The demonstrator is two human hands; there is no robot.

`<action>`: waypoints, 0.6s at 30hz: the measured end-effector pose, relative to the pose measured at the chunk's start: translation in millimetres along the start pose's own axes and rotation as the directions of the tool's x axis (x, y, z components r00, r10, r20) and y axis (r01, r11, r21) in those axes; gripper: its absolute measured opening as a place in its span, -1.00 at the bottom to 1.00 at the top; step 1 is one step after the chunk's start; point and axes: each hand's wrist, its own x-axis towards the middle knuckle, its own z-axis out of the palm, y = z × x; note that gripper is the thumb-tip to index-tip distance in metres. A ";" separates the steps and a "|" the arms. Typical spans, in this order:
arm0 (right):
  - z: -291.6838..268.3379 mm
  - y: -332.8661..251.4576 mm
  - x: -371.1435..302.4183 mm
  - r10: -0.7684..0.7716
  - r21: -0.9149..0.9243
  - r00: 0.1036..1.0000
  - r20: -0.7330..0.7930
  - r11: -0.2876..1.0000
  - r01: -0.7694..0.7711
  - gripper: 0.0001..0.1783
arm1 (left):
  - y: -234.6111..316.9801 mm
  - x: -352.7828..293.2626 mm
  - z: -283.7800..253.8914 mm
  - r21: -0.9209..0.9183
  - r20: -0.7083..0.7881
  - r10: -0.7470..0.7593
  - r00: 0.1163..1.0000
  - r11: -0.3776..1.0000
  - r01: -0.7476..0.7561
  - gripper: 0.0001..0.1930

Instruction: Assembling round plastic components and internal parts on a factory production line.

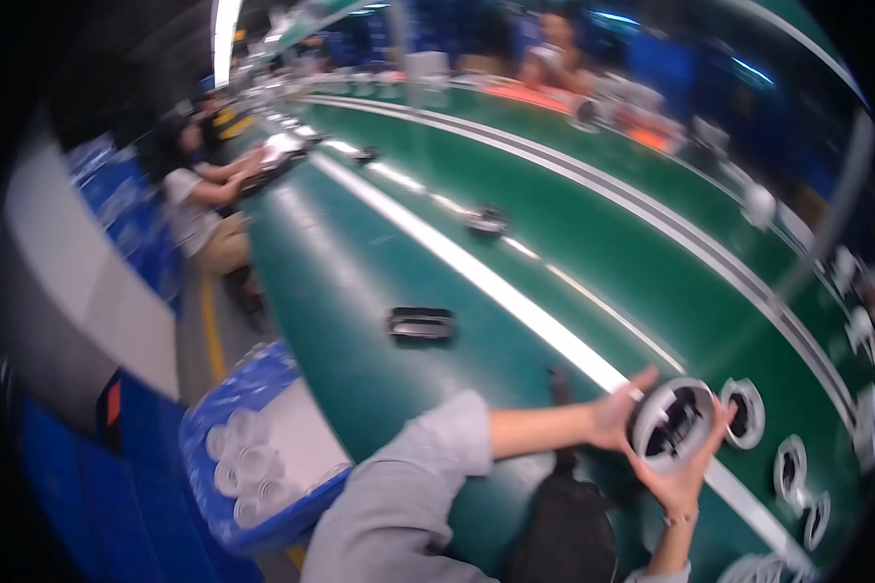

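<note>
Over the white strip between the green table and the belt, I hold a round white-rimmed housing [673, 425] with dark parts inside. My left hand [610, 420] grips its left side, fingers curved along the rim. My right hand [681, 484] cups it from below and the right, fingers bent around the edge. Just beyond it on the green belt stands a similar white ring-shaped part [745, 414]. Another white ring [790, 470] lies farther right. Motion blur hides the fine detail inside the housing.
A black rectangular part [421, 324] lies on the green table [331, 262]. A blue bin [204, 500] with clear cups stands left. A dark round part [489, 222] sits on the belt. Near my arms is a black object [564, 530]. A co-worker [196, 189] sits far left.
</note>
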 end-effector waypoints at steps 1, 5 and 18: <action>-3.1 -1.5 -0.1 0.058 0.102 0.998 0.023 0.993 -0.060 0.38 | -4.0 3.7 3.0 -0.028 0.091 -0.045 0.995 0.998 0.048 -0.23; 1.9 -4.3 1.7 0.002 0.089 0.973 0.230 0.996 -0.023 0.41 | -2.4 -18.9 0.3 0.014 -0.118 -0.080 0.990 0.996 0.083 -0.32; 14.2 31.1 -7.0 0.364 0.541 0.920 0.149 0.748 -0.384 -0.01 | -4.5 13.6 -14.1 -0.056 0.053 0.201 0.978 0.979 -0.198 -0.59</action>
